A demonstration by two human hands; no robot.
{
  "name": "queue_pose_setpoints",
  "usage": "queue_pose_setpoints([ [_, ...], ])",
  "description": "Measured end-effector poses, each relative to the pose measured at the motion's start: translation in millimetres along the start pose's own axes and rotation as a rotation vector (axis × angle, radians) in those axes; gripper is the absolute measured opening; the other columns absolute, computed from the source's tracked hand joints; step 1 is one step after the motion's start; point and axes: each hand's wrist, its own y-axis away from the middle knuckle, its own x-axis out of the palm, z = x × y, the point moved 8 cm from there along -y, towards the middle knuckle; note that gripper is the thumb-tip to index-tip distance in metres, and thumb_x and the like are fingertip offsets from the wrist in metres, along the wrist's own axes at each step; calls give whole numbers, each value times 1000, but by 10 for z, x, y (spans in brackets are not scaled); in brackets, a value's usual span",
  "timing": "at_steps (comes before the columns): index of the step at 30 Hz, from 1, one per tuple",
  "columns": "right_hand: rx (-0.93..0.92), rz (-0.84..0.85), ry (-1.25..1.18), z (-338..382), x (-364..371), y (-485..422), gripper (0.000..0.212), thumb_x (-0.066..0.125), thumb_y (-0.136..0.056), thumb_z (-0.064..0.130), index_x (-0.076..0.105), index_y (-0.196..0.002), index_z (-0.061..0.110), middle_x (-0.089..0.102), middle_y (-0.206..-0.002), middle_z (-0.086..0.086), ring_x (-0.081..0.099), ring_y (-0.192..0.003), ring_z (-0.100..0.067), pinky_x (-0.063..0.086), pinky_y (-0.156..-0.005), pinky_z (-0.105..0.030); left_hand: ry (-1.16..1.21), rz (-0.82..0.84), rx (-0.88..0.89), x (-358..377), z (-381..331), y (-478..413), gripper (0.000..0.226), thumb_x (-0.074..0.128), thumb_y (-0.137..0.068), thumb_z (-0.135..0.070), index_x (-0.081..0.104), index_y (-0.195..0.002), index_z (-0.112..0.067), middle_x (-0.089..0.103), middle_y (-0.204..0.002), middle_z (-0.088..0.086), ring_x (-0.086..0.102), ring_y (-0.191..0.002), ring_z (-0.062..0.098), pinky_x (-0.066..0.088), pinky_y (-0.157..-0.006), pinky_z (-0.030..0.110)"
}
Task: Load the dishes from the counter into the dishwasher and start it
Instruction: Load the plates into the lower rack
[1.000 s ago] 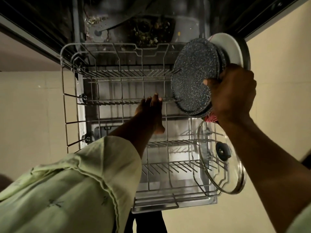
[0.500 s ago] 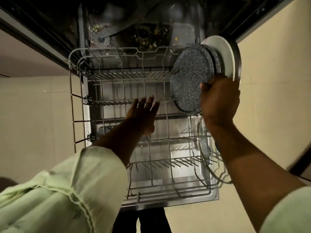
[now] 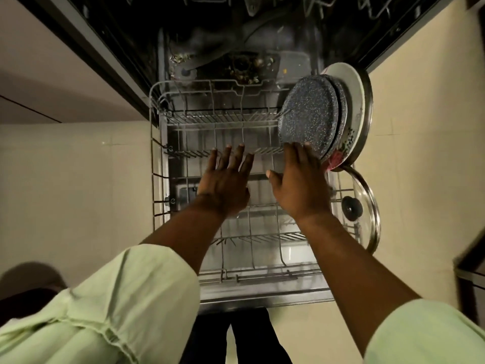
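- Lower rack (image 3: pixel 265 277) sits pulled out over the open dishwasher door, so its slots are reachable from above.
- Plates stand on edge in the tine rows at the rack's 2 o'clock corner. The speckled plate (image 3: pixel 307 116) is in front, a second speckled one is right behind it, then the white plate (image 3: pixel 353 93). A floral rim and a metal rim show further back.
- My read: they stand upright between the tines so spray reaches both faces.
- Glass lid (image 3: pixel 353 208) is at the rack's 4 o'clock edge, propped on edge against the side wires, apart from the plates.
- Right hand (image 3: pixel 301 185) has straight fingers and grips nothing. Its fingertips are at the speckled plate's 6 o'clock rim, touching or just short, can't tell. Likely steadying the plate in its slot.
- Left hand (image 3: pixel 225 185) is flat and holds nothing, fingers spread over the middle tine row at 9 o'clock of the right hand. Contact with the wires is unclear.
- Food scraps (image 3: pixel 246 72) lie around the tub filter at 12 o'clock, beyond the rack.
- Task looks partway done: rack not pushed in, door not shut, machine not started.
- Risk: the plates are packed close, so a nudge could tip one onto the next.
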Motion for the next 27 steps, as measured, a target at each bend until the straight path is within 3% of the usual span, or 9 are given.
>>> queue_pose_setpoints([
  [4, 3, 79, 30, 186, -126, 249, 74, 50, -98, 44, 18, -153, 6, 16, -161, -16, 5, -150, -31, 11, -121, -45, 2, -27, -34, -157, 86, 384, 78, 34, -103, -44, -20, -154, -20, -27, -160, 8, -22, -148, 30, -9, -121, 52],
  [9, 1, 20, 24, 504, -605, 677, 72, 46, -98, 47, 22, -153, 8, 19, -161, -14, 9, -150, -30, 15, -121, -46, 84, -55, -101, -480, 140, 1102, 77, 33, -103, -44, -20, -153, -20, -27, -160, 7, -24, -147, 29, -7, -121, 53],
  [16, -23, 16, -55, 1095, -1381, 1405, 73, 38, -101, 49, 6, -156, 12, 2, -164, -9, -3, -151, -25, 2, -122, -40, 142, -151, -208, -1238, 175, 2281, 78, 38, -102, -43, -12, -157, -19, -18, -164, 9, -16, -151, 30, -8, -121, 51],
  [20, -132, -12, -62, 1527, -1759, 1892, 75, 41, -101, 45, 3, -156, 10, 3, -164, -11, -2, -151, -25, 5, -123, -41, 113, -218, -250, -1626, 195, 2998, 81, 39, -101, -48, -11, -157, -16, -16, -164, 10, -15, -151, 31, -8, -120, 52],
  [27, -441, -152, -5, 2196, -2641, 2862, 74, 46, -99, 46, 14, -155, 8, 14, -162, -14, 5, -151, -28, 7, -123, -43, 9, -354, -333, -2125, 164, 4366, 76, 31, -102, -51, -7, -158, -16, -12, -165, 10, -11, -152, 32, -4, -122, 53],
])
